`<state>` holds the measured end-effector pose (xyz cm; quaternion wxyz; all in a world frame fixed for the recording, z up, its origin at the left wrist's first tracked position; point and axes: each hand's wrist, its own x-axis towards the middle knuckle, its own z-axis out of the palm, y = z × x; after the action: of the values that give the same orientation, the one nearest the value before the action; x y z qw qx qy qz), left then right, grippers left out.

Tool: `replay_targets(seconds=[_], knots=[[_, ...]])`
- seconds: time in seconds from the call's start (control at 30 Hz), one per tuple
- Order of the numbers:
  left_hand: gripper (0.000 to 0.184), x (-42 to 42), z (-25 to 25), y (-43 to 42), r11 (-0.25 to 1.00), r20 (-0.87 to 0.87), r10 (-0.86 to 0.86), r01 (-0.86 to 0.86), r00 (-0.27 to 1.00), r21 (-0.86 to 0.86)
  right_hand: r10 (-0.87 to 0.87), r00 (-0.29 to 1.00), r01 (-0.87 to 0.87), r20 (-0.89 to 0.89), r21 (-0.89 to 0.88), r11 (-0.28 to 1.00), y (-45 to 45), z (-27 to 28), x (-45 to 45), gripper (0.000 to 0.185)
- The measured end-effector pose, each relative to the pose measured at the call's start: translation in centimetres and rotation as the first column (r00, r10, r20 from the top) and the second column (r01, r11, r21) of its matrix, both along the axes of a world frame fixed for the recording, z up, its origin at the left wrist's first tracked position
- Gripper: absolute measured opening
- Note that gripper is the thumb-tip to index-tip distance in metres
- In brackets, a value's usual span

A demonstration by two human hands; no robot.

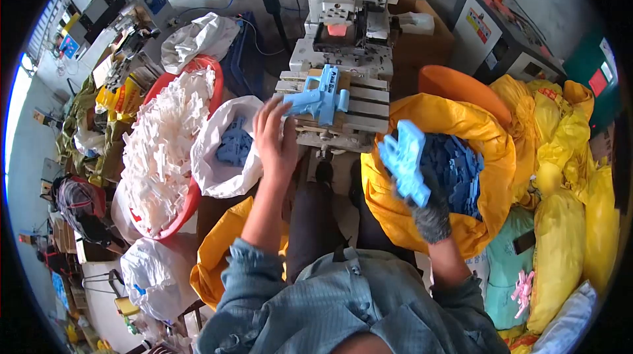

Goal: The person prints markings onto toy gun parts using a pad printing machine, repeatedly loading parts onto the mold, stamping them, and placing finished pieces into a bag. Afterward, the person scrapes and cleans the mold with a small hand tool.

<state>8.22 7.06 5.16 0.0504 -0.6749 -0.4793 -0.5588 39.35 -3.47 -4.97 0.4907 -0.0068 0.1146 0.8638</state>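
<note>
A light blue plastic toy pistol [320, 95] lies on the slotted bed of a printing machine [369, 100], with dark print on its upper part. My left hand [275, 140] is bare, its fingers apart at the left end of the toy; whether the fingertips touch it I cannot tell. My right hand [430, 212], in a dark glove, is closed on light blue toy pistol pieces [404, 159], blurred by motion, over a yellow bag [389, 199]. Inside that bag lie many darker blue plastic pieces [455, 169]. The machine's pink pad [337, 29] hangs behind the toy on the bed.
At left stand a red tub [191, 206] heaped with white plastic pieces [168, 136] and a white bag [204, 176] holding blue pieces. An orange tub [461, 87] and filled yellow sacks [560, 248] crowd the right side. A pink piece [523, 293] lies on a green sack [511, 268].
</note>
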Motion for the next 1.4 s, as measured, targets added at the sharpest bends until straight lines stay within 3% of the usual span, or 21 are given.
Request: replay_targets(seconds=[0.07, 0.13, 0.17, 0.2, 0.27, 0.3, 0.4, 0.47, 0.53, 0.6, 0.67, 0.73, 0.87, 0.93, 1.0, 1.03, 1.13, 1.2, 1.27, 1.33, 1.4], knots=[[0.017, 0.0, 0.3, 3.9, 0.995, -0.156, -0.048, 0.034, 0.987, -0.093, -0.187, 0.938, 0.152, 0.292, 0.138, 0.979, 1.4, 5.4, -0.9, 0.048], [0.015, 0.6, -0.2, 6.5, 0.97, -0.296, -0.062, -0.012, 0.953, -0.242, -0.284, 0.922, 0.257, 0.265, 0.131, 0.957, 3.0, 7.5, -1.0, 0.045], [0.015, 0.7, 0.3, 6.8, 0.972, -0.293, -0.061, -0.01, 0.954, -0.233, -0.49, 0.638, 0.209, 0.594, 0.479, 0.853, 4.1, 7.8, -1.7, 0.042], [0.017, 0.6, 0.9, 7.1, 0.979, -0.323, -0.031, -0.036, 0.946, -0.201, -0.496, 0.635, 0.209, 0.592, 0.486, 0.848, 5.0, 8.8, -2.2, 0.042], [0.019, -0.1, 2.0, 7.3, 0.983, -0.353, -0.003, -0.061, 0.936, -0.171, -0.656, 0.076, -0.014, 0.751, 0.658, 0.753, 6.6, 11.5, -3.7, 0.04], [0.02, -1.0, 2.4, 7.3, 0.987, -0.28, 0.066, -0.104, 0.958, -0.123, -0.655, 0.077, -0.015, 0.752, 0.657, 0.753, 7.8, 12.0, -4.2, 0.04], [0.026, -3.4, 4.8, 4.1, 0.925, 0.028, 0.308, -0.293, 0.951, -0.241, -0.804, -0.102, -0.284, 0.586, 0.757, 0.588, 11.4, 13.0, -6.0, 0.038], [0.03, -7.3, 1.9, 2.6, 0.909, 0.1, 0.402, -0.383, 0.91, -0.163, -0.946, -0.173, -0.516, 0.274, 0.793, 0.324, 14.3, 12.3, -7.8, 0.038], [0.032, -11.2, -1.3, -1.5, 0.811, -0.013, 0.46, -0.427, 0.888, -0.4, -0.963, -0.261, -0.807, -0.059, 0.561, 0.185, 15.4, 13.5, -9.6, 0.038], [0.034, -14.5, -5.7, -5.9, 0.723, -0.181, 0.52, -0.543, 0.835, -0.427, -0.967, -0.238, -0.853, 0.092, 0.457, 0.253, 15.9, 13.1, -10.8, 0.039], [0.035, -16.6, -9.1, -10.8, 0.698, -0.172, 0.531, -0.543, 0.83, -0.467, -0.918, -0.378, -0.925, -0.12, 0.087, 0.369, 16.9, 12.1, -11.7, 0.036], [0.035, -18.2, -12.1, -15.3, 0.569, -0.258, 0.59, -0.621, 0.765, -0.539, -0.915, -0.374, -0.927, -0.153, 0.073, 0.367, 18.0, 11.8, -11.7, 0.035], [0.04, -20.0, -16.9, -21.8, 0.339, -0.469, 0.593, -0.731, 0.654, -0.592, -0.897, -0.173, -0.97, -0.407, 0.227, 0.084, 19.0, 10.2, -10.5, 0.039], [0.044, -24.1, -22.1, -23.8, 0.308, -0.56, 0.455, -0.713, 0.692, -0.63, -0.978, -0.179, -0.966, -0.11, 0.211, 0.153, 17.7, 12.2, -8.5, 0.039], [0.047, -24.4, -22.8, -24.2, 0.304, -0.395, 0.512, -0.591, 0.762, -0.747, -0.961, -0.256, -0.919, -0.108, 0.334, 0.208, 16.9, 12.5, -4.7, 0.036], [0.049, -22.5, -20.7, -23.2, 0.231, -0.475, 0.471, -0.624, 0.743, -0.747, -0.938, -0.345, -0.862, 0.03, 0.384, 0.33, 15.6, 13.0, -2.7, 0.036], [0.046, -22.3, -21.7, -22.0, 0.381, -0.413, 0.435, -0.579, 0.8, -0.721, -0.843, -0.518, -0.726, 0.142, 0.448, 0.521, 13.7, 9.2, 5.3, 0.033], [0.043, -20.1, -19.8, -20.4, 0.365, -0.414, 0.396, -0.554, 0.819, -0.748, -0.592, -0.722, -0.577, 0.359, 0.16, 0.801, 11.9, 4.7, 10.4, 0.031], [0.041, -18.6, -19.3, -18.7, 0.345, -0.414, 0.361, -0.532, 0.836, -0.773, -0.611, -0.752, -0.634, 0.247, -0.016, 0.773, 9.9, -1.4, 16.0, 0.033], [0.036, -17.4, -19.7, -17.5, 0.453, -0.422, 0.306, -0.52, 0.854, -0.724, -0.537, -0.75, -0.602, 0.387, -0.062, 0.796, 8.3, -8.3, 20.0, 0.033], [0.035, -15.7, -19.3, -16.7, 0.458, -0.409, 0.284, -0.498, 0.867, -0.736, -0.502, -0.834, -0.551, 0.23, -0.304, 0.777, 7.5, -7.4, 17.7, 0.033]])
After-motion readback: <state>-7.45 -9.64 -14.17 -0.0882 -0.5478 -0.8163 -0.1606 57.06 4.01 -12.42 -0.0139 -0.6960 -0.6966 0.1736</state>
